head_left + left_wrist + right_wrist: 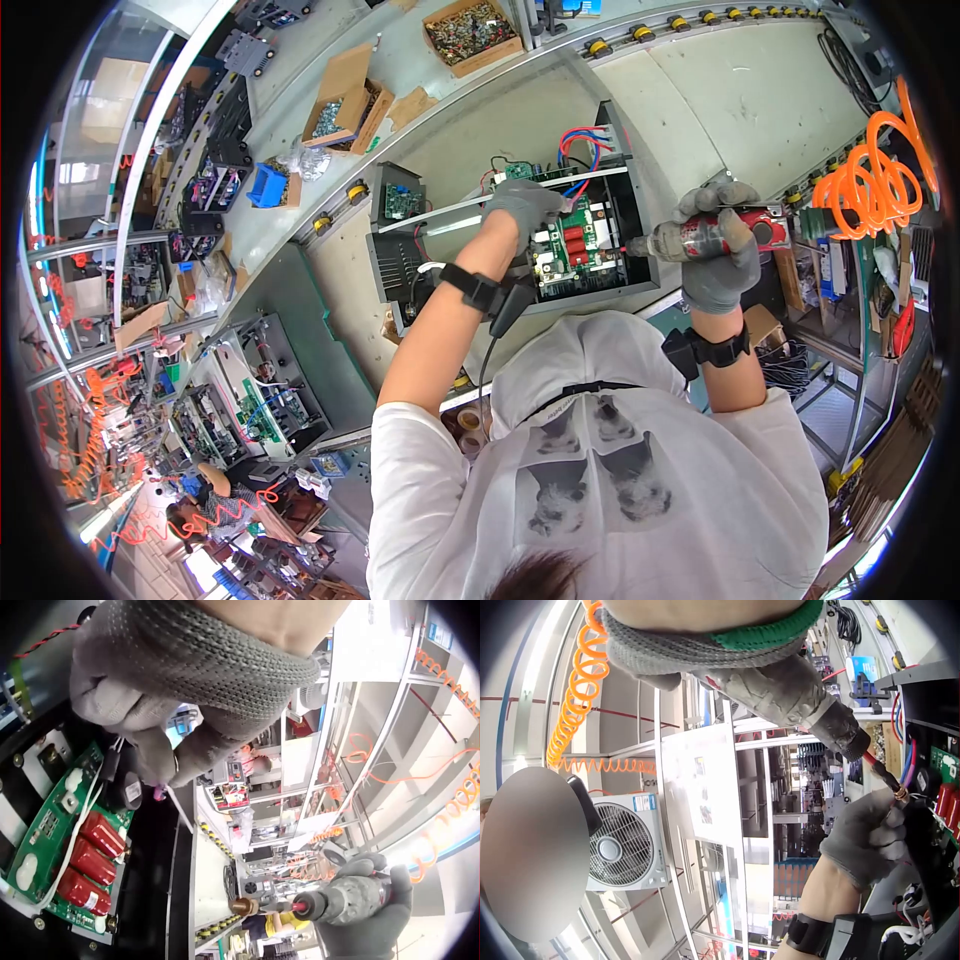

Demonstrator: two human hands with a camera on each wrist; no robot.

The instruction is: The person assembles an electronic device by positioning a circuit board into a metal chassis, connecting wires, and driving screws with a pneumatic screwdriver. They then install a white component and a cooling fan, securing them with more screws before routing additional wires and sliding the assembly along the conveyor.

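An open black chassis lies on the bench with a green circuit board inside; red capacitors stand on the board. My left hand, in a grey glove, reaches into the chassis and pinches thin white wires over the board. My right hand, also gloved, grips a tape-wrapped power screwdriver at the right side of the chassis. Its bit points at the left hand's fingers and ends close beside them. Red and blue wires loop at the back of the chassis.
Cardboard boxes of parts and a blue bin sit beyond a roller track. An orange coiled air hose hangs at right. More chassis line the bench at left. A fan stands behind.
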